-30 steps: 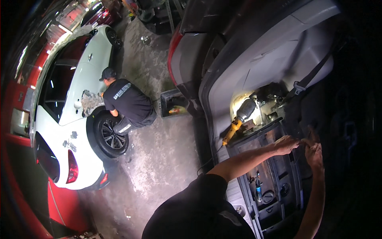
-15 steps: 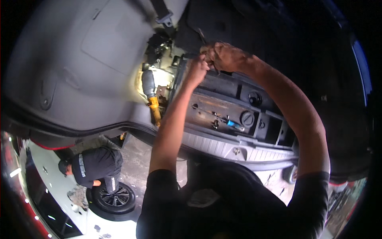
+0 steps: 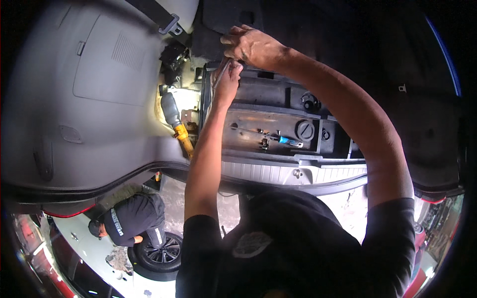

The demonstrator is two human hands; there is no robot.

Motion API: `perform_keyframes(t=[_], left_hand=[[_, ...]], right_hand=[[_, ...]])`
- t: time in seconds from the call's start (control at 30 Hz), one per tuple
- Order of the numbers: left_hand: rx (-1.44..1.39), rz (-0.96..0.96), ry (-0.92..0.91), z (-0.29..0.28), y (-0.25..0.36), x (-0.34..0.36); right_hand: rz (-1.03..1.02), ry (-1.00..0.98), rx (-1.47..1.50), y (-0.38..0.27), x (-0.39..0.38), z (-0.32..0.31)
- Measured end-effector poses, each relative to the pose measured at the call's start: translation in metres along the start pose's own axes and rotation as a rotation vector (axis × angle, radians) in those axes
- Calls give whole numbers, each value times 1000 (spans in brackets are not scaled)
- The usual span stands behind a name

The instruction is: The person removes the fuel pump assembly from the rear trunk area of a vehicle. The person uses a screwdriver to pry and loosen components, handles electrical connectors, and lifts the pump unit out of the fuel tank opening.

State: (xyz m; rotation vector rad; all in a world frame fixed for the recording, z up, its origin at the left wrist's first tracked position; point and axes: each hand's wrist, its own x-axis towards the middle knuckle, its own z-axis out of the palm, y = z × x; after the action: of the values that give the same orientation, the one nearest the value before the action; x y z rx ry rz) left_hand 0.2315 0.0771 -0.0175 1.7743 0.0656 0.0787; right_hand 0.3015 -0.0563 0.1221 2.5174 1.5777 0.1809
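Observation:
My left hand (image 3: 227,80) is closed around a thin, dull, long object (image 3: 218,85) above the near-left corner of the dark storage tray (image 3: 271,111) in the car's boot. Just above it my right hand (image 3: 251,47) has its fingers curled; what it grips is hidden. A long tool with a blue handle (image 3: 289,141) lies in the tray near some small hardware (image 3: 264,144) and a round cap (image 3: 305,130). Left of my hands a yellow tool with a dark head (image 3: 182,134) rests in a lit recess of the side trim.
Grey side trim (image 3: 109,59) with a seat belt buckle (image 3: 175,27) is at left. The ribbed sill (image 3: 253,167) edges the boot below. A co-worker (image 3: 130,221) crouches behind me at the wheel (image 3: 161,251) of a white car (image 3: 74,233).
My view has swung from the neighbouring car to squarely over the boot. Both my hands have shifted toward the tray's upper left corner, right hand now higher, both still closed.

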Motion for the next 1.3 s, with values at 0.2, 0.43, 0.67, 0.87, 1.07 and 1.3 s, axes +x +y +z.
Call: perform_keyframes(t=[0.2, 0.43, 0.67, 0.87, 1.07, 1.3], left_hand=[[-24, 61, 13, -4, 1, 3], [140, 261, 319, 18, -30, 5], [-222, 108, 361, 28, -14, -3], [8, 87, -87, 11, -9, -4], [431, 350, 205, 13, -38, 2], [-199, 23, 230, 24, -30, 6]], right_hand=[[479, 531, 551, 8, -50, 46], [758, 334, 1241, -65, -74, 78], [924, 593, 1794, -50, -18, 74], [406, 250, 1061, 21, 21, 39], [84, 337, 316, -41, -18, 4], [268, 318, 207, -6, -74, 14]])
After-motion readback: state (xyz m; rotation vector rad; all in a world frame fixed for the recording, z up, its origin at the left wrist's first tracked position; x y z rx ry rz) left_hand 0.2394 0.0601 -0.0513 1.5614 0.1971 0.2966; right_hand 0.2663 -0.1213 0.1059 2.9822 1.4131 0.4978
